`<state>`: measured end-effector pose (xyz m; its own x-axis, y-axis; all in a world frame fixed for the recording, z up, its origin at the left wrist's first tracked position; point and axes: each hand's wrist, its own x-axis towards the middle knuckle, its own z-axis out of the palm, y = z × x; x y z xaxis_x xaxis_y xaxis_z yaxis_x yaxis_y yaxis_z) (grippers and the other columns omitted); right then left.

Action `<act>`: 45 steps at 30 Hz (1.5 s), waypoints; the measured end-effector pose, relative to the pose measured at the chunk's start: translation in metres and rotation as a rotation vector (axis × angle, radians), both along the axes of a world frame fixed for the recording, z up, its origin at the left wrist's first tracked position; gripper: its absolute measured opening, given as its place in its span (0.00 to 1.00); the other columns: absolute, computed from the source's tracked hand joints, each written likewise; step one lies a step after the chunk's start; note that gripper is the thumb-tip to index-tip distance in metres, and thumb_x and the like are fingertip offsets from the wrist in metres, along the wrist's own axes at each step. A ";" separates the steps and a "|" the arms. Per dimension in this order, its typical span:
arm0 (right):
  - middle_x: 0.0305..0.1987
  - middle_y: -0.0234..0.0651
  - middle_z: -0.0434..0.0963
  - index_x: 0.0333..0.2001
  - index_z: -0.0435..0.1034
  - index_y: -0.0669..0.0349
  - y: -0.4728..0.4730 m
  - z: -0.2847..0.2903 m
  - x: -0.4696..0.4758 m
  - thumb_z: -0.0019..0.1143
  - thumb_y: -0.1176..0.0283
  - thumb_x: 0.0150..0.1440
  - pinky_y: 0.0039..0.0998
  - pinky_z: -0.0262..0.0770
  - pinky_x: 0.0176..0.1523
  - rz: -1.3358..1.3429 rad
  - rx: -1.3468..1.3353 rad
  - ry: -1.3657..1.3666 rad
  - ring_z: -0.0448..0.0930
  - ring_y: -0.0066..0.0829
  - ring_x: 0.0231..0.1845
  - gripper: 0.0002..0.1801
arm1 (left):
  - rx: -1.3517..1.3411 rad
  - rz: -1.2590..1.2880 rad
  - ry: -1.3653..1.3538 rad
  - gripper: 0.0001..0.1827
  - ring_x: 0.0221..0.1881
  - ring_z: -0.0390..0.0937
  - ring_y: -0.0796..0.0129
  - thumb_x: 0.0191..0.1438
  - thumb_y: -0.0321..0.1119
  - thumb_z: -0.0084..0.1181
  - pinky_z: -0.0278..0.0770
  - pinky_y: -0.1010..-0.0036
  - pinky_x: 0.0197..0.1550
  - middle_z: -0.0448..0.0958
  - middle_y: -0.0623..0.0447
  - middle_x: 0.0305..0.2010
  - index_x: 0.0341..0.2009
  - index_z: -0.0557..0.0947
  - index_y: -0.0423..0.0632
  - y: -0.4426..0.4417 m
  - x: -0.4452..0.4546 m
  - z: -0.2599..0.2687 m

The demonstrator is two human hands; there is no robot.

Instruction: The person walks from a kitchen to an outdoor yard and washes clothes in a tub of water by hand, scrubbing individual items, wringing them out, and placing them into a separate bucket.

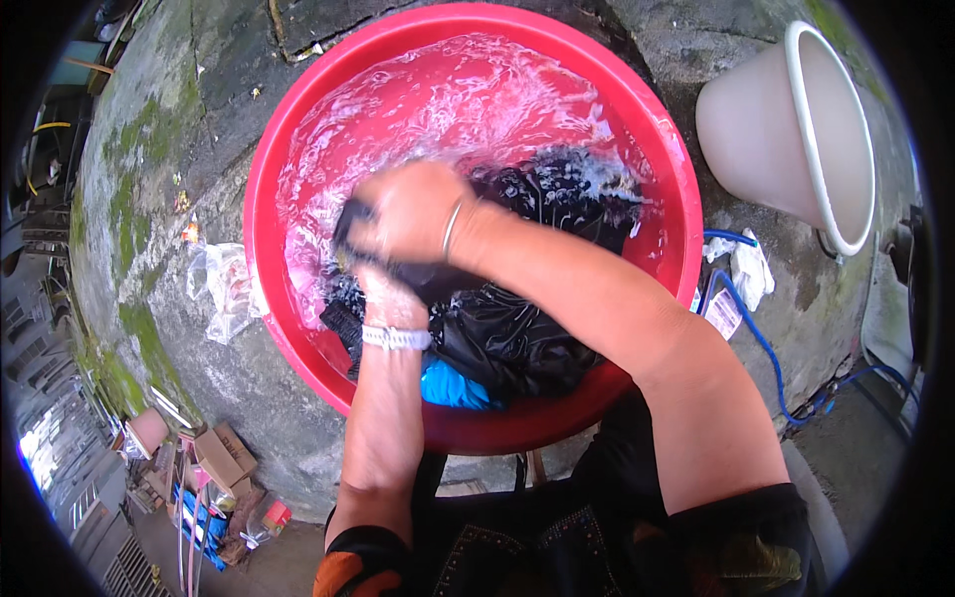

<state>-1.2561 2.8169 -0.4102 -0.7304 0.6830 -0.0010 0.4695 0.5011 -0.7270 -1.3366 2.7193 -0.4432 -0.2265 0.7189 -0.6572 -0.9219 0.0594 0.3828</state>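
Observation:
A large red plastic basin (477,440) holds rippling water and a heap of wet black cloth (515,336). Over the basin's left half, my right hand (410,213), with a bangle at the wrist, is closed on a bunched part of the black cloth and blurred by motion. Just below it, my left hand (384,287) meets the same cloth; its fingers are mostly hidden by the fabric and the other hand. A pale band circles my left wrist. Bright blue fabric (456,386) shows under the black cloth at the near side of the basin.
A whitish plastic bucket (753,134) lies tipped at the upper right. A blue hose (768,351) runs along the concrete beside a white cloth (752,270). Left of the basin lies a clear plastic bag (224,287). A cardboard box (224,457) and scraps are at lower left.

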 end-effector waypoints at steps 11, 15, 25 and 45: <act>0.68 0.60 0.60 0.64 0.64 0.48 0.082 -0.070 0.111 0.61 0.40 0.50 0.41 0.65 0.66 -0.667 -0.280 -0.305 0.66 0.52 0.67 0.42 | 0.009 -0.391 0.188 0.34 0.67 0.64 0.55 0.62 0.56 0.51 0.62 0.53 0.67 0.66 0.47 0.67 0.64 0.67 0.47 0.007 -0.018 0.001; 0.55 0.57 0.69 0.54 0.72 0.48 0.018 -0.069 0.061 0.61 0.67 0.48 0.44 0.70 0.60 -0.133 -0.086 0.081 0.71 0.55 0.57 0.26 | -0.029 -0.377 0.170 0.40 0.64 0.66 0.54 0.58 0.69 0.45 0.63 0.52 0.66 0.68 0.47 0.64 0.63 0.68 0.50 0.022 0.000 0.008; 0.33 0.44 0.80 0.35 0.74 0.54 -0.041 0.011 0.001 0.62 0.46 0.47 0.45 0.78 0.34 0.224 0.182 0.201 0.83 0.44 0.32 0.24 | 0.222 -0.039 0.020 0.32 0.49 0.78 0.59 0.63 0.63 0.41 0.76 0.62 0.55 0.79 0.49 0.49 0.56 0.76 0.50 0.001 -0.018 -0.042; 0.67 0.43 0.64 0.61 0.67 0.55 0.068 -0.040 0.094 0.62 0.55 0.54 0.65 0.47 0.70 -0.126 0.088 -0.571 0.60 0.43 0.71 0.32 | -0.316 -0.477 2.415 0.16 0.56 0.65 0.34 0.51 0.39 0.64 0.61 0.50 0.60 0.71 0.31 0.52 0.43 0.82 0.46 0.015 -0.054 -0.002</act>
